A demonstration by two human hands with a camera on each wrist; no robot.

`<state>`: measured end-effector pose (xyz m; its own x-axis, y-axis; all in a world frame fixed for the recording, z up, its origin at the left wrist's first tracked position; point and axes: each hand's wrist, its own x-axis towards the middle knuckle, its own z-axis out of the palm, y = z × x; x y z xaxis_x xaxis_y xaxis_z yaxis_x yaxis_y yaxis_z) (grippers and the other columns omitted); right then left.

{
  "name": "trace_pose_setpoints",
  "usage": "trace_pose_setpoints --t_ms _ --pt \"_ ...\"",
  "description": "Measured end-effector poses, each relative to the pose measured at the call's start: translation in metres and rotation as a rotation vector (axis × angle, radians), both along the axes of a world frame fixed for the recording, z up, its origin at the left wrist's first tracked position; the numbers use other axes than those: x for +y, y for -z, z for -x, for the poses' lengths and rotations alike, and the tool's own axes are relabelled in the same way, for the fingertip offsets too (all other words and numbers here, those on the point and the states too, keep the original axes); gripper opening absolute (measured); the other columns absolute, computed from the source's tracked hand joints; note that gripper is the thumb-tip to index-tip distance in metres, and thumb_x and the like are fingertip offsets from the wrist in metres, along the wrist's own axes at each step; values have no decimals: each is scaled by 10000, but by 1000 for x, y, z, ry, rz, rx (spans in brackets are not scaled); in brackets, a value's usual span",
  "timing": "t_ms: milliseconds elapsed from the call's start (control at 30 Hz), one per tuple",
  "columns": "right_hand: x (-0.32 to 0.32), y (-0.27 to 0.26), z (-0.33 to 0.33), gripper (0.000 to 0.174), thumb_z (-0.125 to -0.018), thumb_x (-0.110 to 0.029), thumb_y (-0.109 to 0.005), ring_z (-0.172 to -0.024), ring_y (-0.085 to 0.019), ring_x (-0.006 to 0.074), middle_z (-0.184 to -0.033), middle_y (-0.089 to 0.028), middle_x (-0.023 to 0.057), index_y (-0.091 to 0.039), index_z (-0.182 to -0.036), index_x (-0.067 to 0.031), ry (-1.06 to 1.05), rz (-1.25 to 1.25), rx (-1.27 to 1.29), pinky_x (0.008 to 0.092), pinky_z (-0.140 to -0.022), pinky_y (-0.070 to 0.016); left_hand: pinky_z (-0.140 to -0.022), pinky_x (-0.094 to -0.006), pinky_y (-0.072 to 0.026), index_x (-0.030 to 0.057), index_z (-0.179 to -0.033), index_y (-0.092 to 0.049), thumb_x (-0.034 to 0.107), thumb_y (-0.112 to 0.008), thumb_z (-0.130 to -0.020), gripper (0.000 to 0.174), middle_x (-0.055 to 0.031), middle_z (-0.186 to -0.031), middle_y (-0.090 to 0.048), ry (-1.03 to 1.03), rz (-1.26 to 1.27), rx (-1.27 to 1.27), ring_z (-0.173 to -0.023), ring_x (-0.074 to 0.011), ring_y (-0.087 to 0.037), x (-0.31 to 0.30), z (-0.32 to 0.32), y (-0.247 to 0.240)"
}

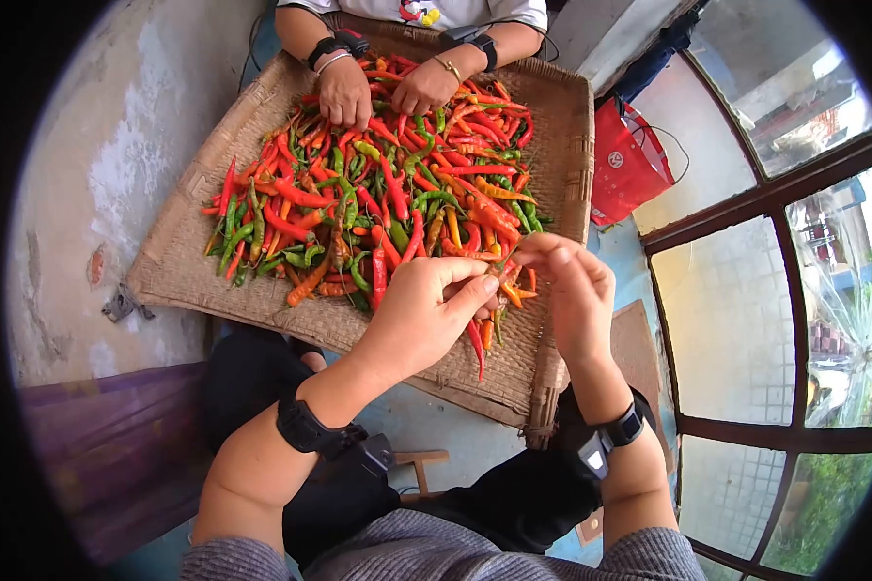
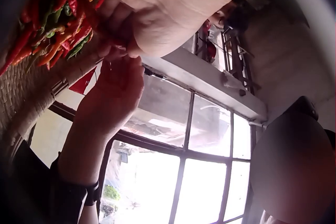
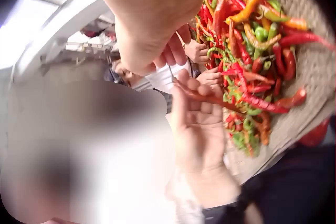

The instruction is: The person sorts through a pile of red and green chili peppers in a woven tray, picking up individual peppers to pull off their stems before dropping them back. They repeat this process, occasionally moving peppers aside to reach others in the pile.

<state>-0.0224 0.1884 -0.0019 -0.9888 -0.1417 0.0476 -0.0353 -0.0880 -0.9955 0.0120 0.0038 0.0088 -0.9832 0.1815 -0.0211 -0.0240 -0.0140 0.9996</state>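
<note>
A brownish-red chili pepper [image 3: 202,96] lies across the fingers of my left hand [image 1: 421,315], its stem end held near the thumb. My right hand [image 1: 579,295] is just to the right, thumb and fingertips pinching the thin stem of that pepper. In the right wrist view the left hand [image 3: 202,145] is palm up below the right hand [image 3: 152,19]. The left wrist view has the left hand [image 2: 168,8] above the right hand [image 2: 113,92], fingertips close together. Under both hands, a heap of red, green and orange peppers [image 1: 388,184] covers much of a woven tray [image 1: 194,261].
Across the tray another person's two hands [image 1: 345,95] touch the peppers. A red bag [image 1: 630,160] stands right of the tray, beside framed windows [image 1: 727,320]. A wall [image 1: 97,194] rises at the left. Part of a wooden stool [image 1: 421,457] shows below the tray.
</note>
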Motion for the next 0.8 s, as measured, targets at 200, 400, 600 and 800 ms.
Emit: trace_pose_setpoints --t_ms 200,400,600,800 --pt "34 -8 42 801 -898 -572 -423 -1333 -323 316 -1417 -345 218 -334 -1344 87 -95 1039 -297 396 -1090 -283 -645 -222 -488 -53 -967 -632 133 -533 -932 214 -52 -776 -646 34 -44 -93 -709 -80 -602 -2 1 -10" --pt "34 -1 50 879 -881 -596 -436 -1373 -240 323 -1475 -242 207 -206 -1406 69 -168 1172 -280 431 -1082 -302 -658 -225 -489 -57 -985 -628 145 -534 -933 228 -55 -781 -644 47 -13 -78 -711 -85 -599 -4 3 -3" --pt "33 0 56 880 -877 -591 -450 -1373 -240 325 -1473 -244 211 -211 -1403 73 -154 1168 -290 433 -1080 -306 -659 -222 -489 -65 -1004 -619 140 -539 -931 232 -60 -786 -646 27 -32 -77 -711 -83 -601 -4 4 -6" --pt "32 -1 55 896 -851 -600 -498 -1351 -290 320 -1447 -294 221 -274 -1369 96 -110 1106 -277 398 -1089 -283 -709 -222 -483 -59 -1077 -607 162 -491 -960 276 -42 -814 -640 82 28 -78 -760 -80 -595 -4 5 -9"
